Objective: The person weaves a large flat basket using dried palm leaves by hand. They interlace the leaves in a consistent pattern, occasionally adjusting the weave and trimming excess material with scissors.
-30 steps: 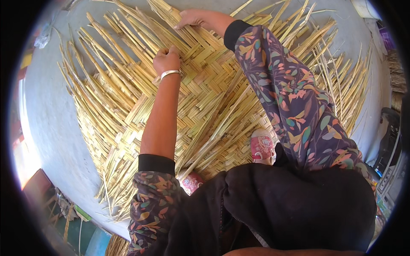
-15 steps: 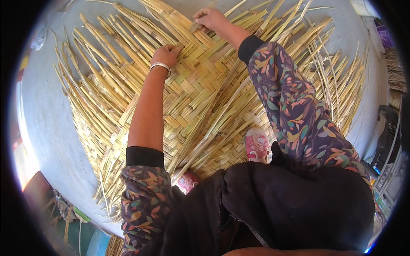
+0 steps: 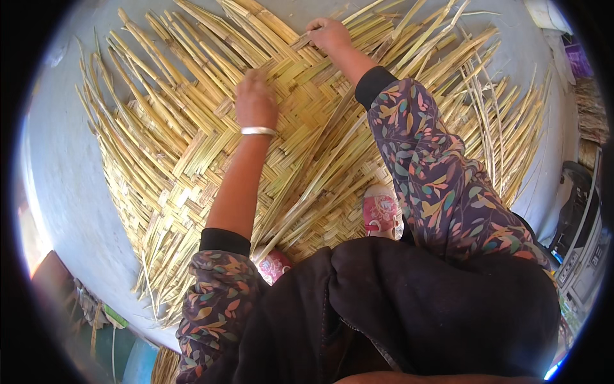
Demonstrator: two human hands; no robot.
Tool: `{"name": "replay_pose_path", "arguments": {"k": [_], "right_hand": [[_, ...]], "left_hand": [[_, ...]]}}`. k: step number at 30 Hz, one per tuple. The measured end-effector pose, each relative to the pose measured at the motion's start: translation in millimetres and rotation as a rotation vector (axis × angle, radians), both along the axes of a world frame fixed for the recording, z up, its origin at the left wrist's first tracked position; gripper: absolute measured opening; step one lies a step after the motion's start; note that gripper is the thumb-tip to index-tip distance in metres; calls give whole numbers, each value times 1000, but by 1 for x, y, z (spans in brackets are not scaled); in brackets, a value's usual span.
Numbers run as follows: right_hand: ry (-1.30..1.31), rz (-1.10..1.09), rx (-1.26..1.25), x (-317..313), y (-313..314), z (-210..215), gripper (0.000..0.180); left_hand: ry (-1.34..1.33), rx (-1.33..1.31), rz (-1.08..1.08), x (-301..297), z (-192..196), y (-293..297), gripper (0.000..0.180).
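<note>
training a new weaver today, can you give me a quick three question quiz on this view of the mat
1. True or false: the left hand rests on the flat woven yellow straw mat.
2. Which wrist wears the plain silver metal bangle? A) left B) right
3. Fill in: the right hand grips loose straw strips at the mat's ____ edge, near or far from the person.

Key: 1 true; 2 A; 3 far
</note>
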State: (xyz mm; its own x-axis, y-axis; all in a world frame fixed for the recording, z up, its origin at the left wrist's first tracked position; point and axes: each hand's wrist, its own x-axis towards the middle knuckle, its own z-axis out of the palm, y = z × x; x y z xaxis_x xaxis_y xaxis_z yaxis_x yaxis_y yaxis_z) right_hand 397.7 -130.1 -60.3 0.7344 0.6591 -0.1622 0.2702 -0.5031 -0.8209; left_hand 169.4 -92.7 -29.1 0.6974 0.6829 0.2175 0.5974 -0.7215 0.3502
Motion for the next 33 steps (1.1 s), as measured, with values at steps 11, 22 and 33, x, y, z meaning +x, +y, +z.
{"name": "replay_pose_path", "arguments": {"k": [11, 22, 33], "right_hand": [[148, 72, 55, 0, 5, -11, 16], [-440, 239, -185, -54, -26, 58, 27], [-335, 43, -83, -72, -33, 24, 22]], "left_hand": [[261, 17, 3, 0, -5, -22, 50], [274, 26, -63, -8, -1, -14, 48], [400, -37, -246, -18, 13, -13, 58]]}}
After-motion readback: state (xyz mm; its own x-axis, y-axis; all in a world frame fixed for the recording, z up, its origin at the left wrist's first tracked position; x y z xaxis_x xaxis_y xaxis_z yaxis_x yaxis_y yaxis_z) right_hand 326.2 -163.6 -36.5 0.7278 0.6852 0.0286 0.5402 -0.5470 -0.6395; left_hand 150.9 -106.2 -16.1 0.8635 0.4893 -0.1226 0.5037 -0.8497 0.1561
